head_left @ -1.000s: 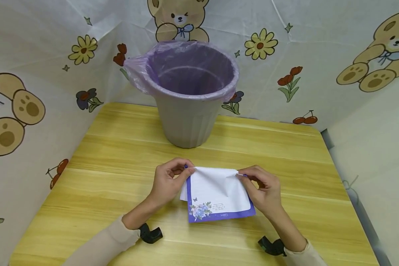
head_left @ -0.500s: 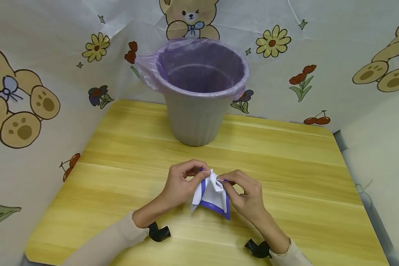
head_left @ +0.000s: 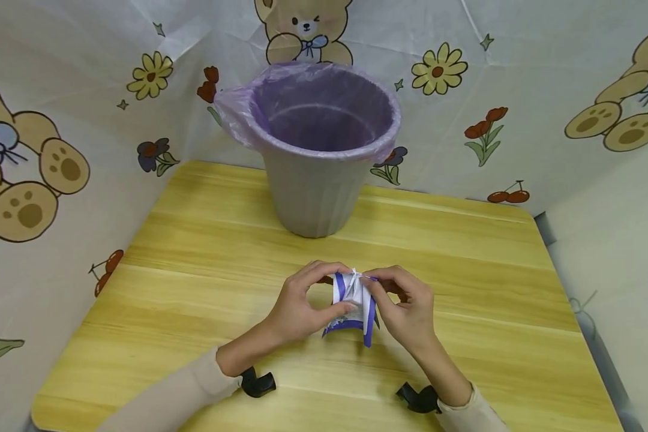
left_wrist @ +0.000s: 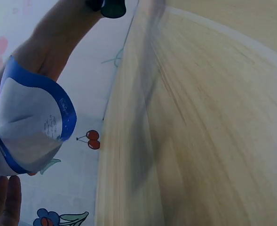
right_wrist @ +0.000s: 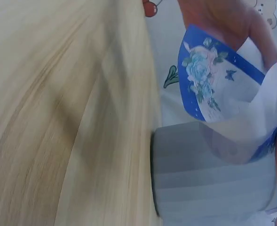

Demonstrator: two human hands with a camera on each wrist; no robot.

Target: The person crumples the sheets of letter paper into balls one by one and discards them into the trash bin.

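Observation:
A sheet of white paper (head_left: 360, 314) with a purple border and a printed flower cluster is bunched between both hands above the table (head_left: 475, 270). My left hand (head_left: 297, 307) holds its left side, thumb across the front and fingers at the top edge. At the upper right, my right hand (head_left: 407, 306) pinches the gathered edge. In the left wrist view the paper (left_wrist: 32, 110) curves, with a few lines of small script showing. Flowers and a butterfly are visible on the paper (right_wrist: 204, 77) in the right wrist view.
Behind the hands stands a grey trash bin (head_left: 313, 198) lined with a purple plastic bag (head_left: 237, 114). A white cloth (head_left: 507, 72) printed with bears and flowers hangs around the table. Black wrist devices (head_left: 259, 383) sit at both sleeves.
The hands have come together, and the paper went from spread out to crumpled along its top. Most recently the left thumb has moved down onto the paper's front.

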